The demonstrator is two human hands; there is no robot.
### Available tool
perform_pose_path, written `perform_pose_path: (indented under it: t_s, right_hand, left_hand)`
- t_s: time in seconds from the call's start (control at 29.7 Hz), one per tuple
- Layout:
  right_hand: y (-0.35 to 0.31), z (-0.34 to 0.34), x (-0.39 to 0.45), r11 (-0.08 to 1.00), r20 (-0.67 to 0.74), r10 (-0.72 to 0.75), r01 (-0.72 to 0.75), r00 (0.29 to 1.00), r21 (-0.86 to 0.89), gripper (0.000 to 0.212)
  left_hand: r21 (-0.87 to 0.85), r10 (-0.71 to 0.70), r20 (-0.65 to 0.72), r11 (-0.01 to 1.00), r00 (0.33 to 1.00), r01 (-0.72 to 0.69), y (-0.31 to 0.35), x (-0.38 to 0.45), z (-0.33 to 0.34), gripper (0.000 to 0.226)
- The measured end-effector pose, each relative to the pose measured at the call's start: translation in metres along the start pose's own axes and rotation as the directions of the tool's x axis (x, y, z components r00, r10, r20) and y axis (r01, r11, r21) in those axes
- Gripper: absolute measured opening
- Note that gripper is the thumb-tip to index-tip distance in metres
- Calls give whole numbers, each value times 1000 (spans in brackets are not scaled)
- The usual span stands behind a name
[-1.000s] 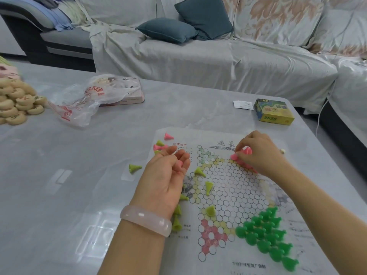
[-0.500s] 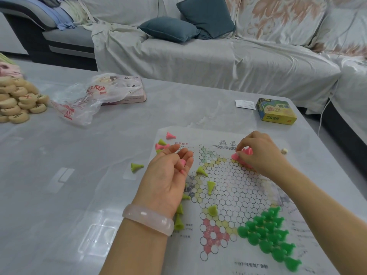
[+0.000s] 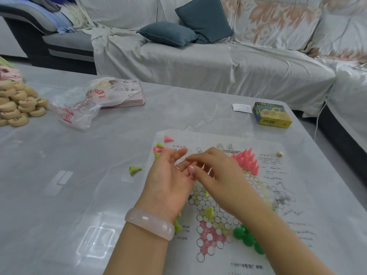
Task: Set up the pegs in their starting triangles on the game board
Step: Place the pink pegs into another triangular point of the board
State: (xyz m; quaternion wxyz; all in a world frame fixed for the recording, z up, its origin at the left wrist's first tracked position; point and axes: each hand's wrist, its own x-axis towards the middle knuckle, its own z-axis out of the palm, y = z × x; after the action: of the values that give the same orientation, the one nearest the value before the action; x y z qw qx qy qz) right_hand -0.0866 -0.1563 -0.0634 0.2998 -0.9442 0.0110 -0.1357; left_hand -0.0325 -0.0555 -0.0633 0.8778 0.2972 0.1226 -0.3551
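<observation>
The paper game board [image 3: 264,187] lay flat near the right front part of the surface [image 3: 59,195], and the work on it looked about half done. A group of pink pegs [image 3: 247,162] stood upright in the triangle toward the far edge, seemingly complete, and dark green pegs [image 3: 248,236] stood in a triangle near the front edge, partly hidden by the right forearm. The light green pegs were not yet arranged: one [image 3: 209,212] stood on the middle of the board, one lay loose [image 3: 135,170] on the surface to the left of the board, and a few pink and green ones [image 3: 159,148] lay at the board's far left corner. The left hand [image 3: 168,183] was loosely cupped, palm turned inward, with a pink peg [image 3: 191,173] at its fingertips. The right hand [image 3: 216,175] reached over to it with curled fingers, probably pinching that peg, though I could not tell for sure.
</observation>
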Motion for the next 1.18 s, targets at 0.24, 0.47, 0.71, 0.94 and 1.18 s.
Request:
perform_pose_path:
  t_s: [0.24, 0.47, 0.71, 0.94, 1.18]
  right_hand:
    - [9, -5, -22, 993, 99, -88, 95, 991, -74, 36]
    - [11, -8, -20, 991, 62, -109, 114, 992, -75, 38]
    - [17, -41, -28, 992, -193, 98, -81, 976, 96, 18]
    - [13, -57, -37, 960, -242, 202, -143, 949, 241, 13]
    - [16, -61, -39, 936, -258, 238, -150, 937, 319, 11]
  left_hand:
    - [99, -106, 68, 990, 992, 99, 7, -7, -6, 32]
    - [479, -20, 56, 878, 998, -9, 4, -29, -6, 24]
    - [973, 610, 195, -21, 768, -231, 20, -10, 6, 25]
    - [660, 333, 207, -741, 920, 120, 40, 56, -12, 41]
    - [433, 216, 260, -897, 941, 86, 37, 75, -24, 32]
